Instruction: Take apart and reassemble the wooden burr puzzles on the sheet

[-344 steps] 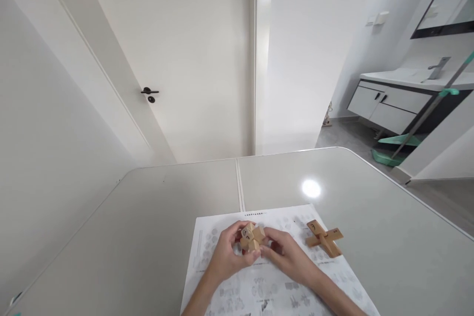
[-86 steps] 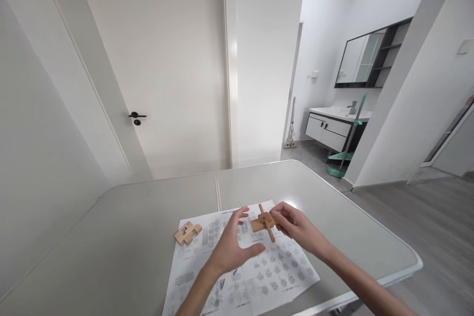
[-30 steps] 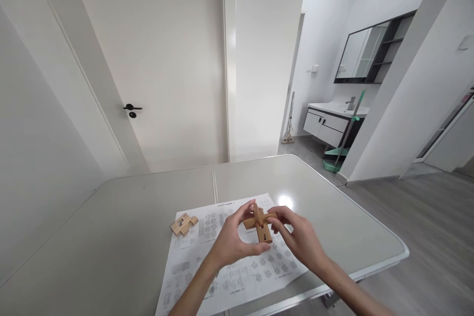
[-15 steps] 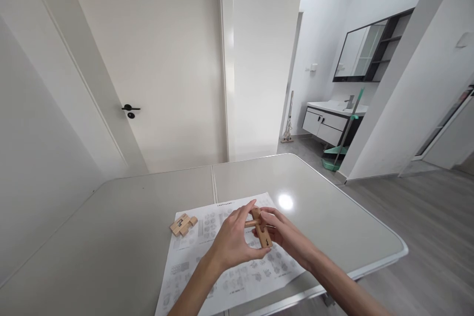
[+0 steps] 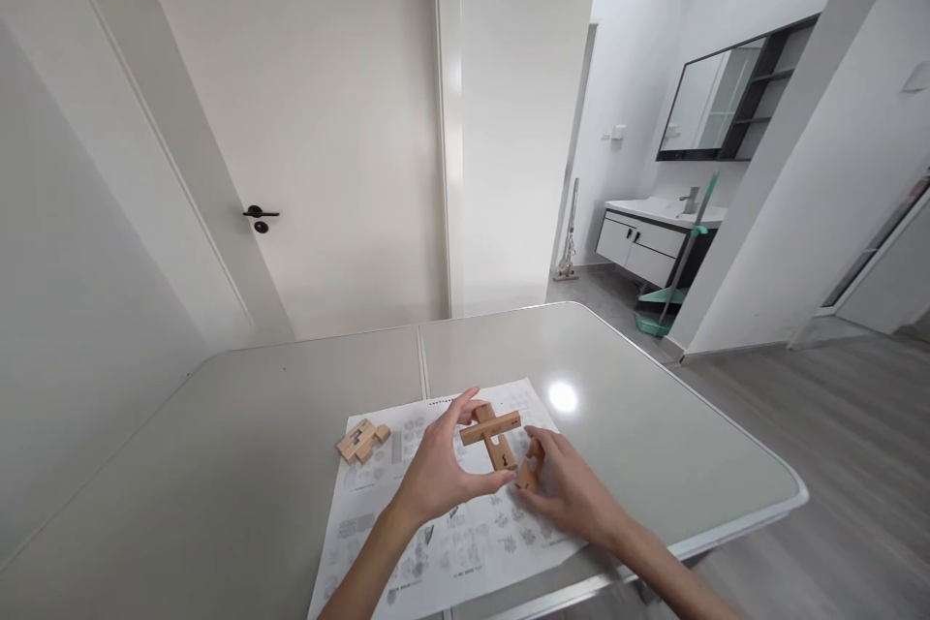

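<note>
Between thumb and fingers, my left hand grips two wooden puzzle pieces crossed over each other, held above the printed sheet. A small dark mark shows on the lower end of one. Just to the right, my right hand is closed on a separate notched wooden puzzle piece, partly hidden by the fingers. The two hands are slightly apart. Beneath them lies a large paper sheet covered with small printed diagrams. Several more wooden pieces rest together at the sheet's upper left corner.
The sheet lies on a grey folding table with a metal rim and a centre seam. Behind it stands a white door with a black handle. A washbasin cabinet, a mop and a green dustpan are at the back right.
My right hand has drawn away to the right and down with a notched piece. The crossed pieces in my left hand have shifted slightly left and now show more fully.
</note>
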